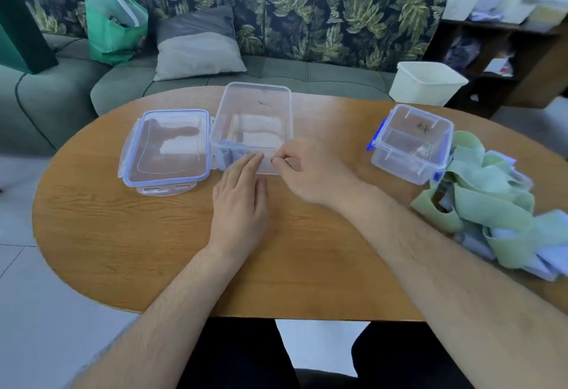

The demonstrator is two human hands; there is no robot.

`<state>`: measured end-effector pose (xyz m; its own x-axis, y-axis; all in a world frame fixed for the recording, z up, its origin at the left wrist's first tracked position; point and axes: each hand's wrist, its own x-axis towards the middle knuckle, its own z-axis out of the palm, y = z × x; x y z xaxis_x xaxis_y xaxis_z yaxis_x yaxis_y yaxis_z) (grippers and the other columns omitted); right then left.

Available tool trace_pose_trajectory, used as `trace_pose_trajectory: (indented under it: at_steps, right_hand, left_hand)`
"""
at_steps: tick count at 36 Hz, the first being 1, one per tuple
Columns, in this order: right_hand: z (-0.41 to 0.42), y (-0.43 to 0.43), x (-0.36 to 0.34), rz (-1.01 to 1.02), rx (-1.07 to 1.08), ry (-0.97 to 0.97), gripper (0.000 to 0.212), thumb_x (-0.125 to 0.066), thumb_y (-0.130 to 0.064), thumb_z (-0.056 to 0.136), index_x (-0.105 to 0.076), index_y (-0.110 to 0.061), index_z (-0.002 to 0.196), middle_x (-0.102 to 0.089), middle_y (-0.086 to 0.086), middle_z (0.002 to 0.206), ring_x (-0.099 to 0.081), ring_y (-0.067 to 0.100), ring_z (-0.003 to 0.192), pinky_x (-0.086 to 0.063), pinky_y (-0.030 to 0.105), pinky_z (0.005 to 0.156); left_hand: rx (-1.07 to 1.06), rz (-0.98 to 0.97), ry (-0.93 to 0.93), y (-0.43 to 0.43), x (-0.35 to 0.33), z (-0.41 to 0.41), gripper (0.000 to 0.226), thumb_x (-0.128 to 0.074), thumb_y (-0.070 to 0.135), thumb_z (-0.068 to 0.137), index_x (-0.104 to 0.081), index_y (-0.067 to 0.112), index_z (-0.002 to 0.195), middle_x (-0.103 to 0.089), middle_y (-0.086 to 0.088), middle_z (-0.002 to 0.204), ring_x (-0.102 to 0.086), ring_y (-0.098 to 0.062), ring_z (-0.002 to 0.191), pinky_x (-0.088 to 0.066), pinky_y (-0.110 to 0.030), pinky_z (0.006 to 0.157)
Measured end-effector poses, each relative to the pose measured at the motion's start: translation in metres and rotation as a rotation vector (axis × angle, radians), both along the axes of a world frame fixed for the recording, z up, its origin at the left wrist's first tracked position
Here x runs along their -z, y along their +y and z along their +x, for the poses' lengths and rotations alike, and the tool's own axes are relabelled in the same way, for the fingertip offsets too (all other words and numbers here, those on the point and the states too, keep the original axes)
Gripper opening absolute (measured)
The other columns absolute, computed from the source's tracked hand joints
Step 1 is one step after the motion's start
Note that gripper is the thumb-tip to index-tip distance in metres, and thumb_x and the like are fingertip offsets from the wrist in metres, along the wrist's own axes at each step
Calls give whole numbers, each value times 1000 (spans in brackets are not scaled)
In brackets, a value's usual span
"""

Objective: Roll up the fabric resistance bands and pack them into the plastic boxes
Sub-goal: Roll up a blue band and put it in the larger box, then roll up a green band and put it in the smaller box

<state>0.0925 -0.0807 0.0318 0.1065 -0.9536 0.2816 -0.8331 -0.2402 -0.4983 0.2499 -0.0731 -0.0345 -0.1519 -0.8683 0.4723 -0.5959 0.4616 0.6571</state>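
An open clear plastic box [255, 100] stands at the table's middle, with its blue-rimmed lid [167, 146] lying flat to its left. Something pale blue, seemingly a fabric band [226, 151], lies inside along the box's near wall. My left hand [239, 204] rests flat on the table, fingertips against that near wall. My right hand [307, 167] pinches thumb and forefinger at the near rim, apparently on the band's right end. A smaller clear box [412, 143] with blue clips sits to the right. Next to it, loose green and pale blue bands [491, 204] are heaped.
The oval wooden table [123, 235] has a grey sofa behind it holding a cushion [196, 44] and a green bag [113, 29]. A white tub [427, 81] stands beyond the table's far right edge, with shelves behind it.
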Motion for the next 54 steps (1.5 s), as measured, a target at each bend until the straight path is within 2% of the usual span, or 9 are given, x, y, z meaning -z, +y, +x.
trace_pose_trajectory:
  at_steps: [11,21,24,27,31,35,41,46,54]
  right_hand:
    - [-83,106,18,-149,366,-94,14,-54,-18,90,-65,-15,82,-61,1,87,-58,22,90,-49,44,81]
    - [-174,172,36,-314,798,147,23,-60,-11,83,-71,-11,103,-66,7,108,-55,34,104,-48,48,89]
    - [-199,176,33,-216,972,287,38,-65,-18,84,-67,-17,122,-60,6,133,-47,34,127,-38,49,99]
    - [-216,177,27,-19,1067,329,34,-59,-22,90,-64,-21,124,-61,-1,126,-43,28,125,-25,44,98]
    - [-219,180,25,-47,1017,138,22,-55,-10,91,-68,-16,108,-55,7,116,-47,33,113,-41,44,91]
    - [-217,189,22,-2,1052,-22,42,-64,-12,85,-53,-17,125,-40,8,129,-47,33,113,-50,47,89]
    - [-211,198,2,3,916,-266,34,-54,-5,88,-56,-18,119,-59,0,100,-60,22,89,-55,40,76]
    - [-200,193,-21,-89,873,-409,34,-58,-5,88,-57,-22,117,-61,-6,93,-62,11,89,-54,30,80]
    - [-197,182,-43,-75,762,-515,27,-68,-9,83,-66,-25,105,-64,-10,93,-64,3,83,-56,25,70]
  left_hand:
    - [445,-99,68,41,-21,-115,21,-47,11,103,-67,11,110,-64,2,100,-59,-16,96,-45,-28,86]
    - [614,6,-10,76,-9,-225,25,-52,26,98,-69,14,113,-65,-1,105,-60,-23,98,-49,-38,89]
    - [560,12,-128,81,-17,-250,33,-51,35,98,-66,17,121,-65,1,117,-55,-28,111,-40,-35,92]
    - [506,66,-262,79,-24,-267,36,-49,36,102,-55,24,135,-57,6,133,-41,-23,128,-23,-31,93]
    - [578,109,-269,75,-29,-276,44,-53,29,99,-48,26,143,-52,3,142,-41,-23,133,-27,-35,104]
    - [638,85,-254,77,-25,-275,50,-59,21,93,-48,25,142,-49,5,140,-50,-19,126,-30,-36,102]
    - [727,50,-122,88,-23,-264,46,-67,18,85,-55,18,129,-50,2,133,-60,-19,115,-47,-45,99]
    - [773,138,42,102,-35,-246,26,-67,34,92,-54,19,109,-49,6,116,-56,-4,108,-47,-20,92]
    - [833,171,72,94,-49,-235,38,-77,40,85,-59,17,109,-42,7,133,-52,3,106,-42,-12,92]
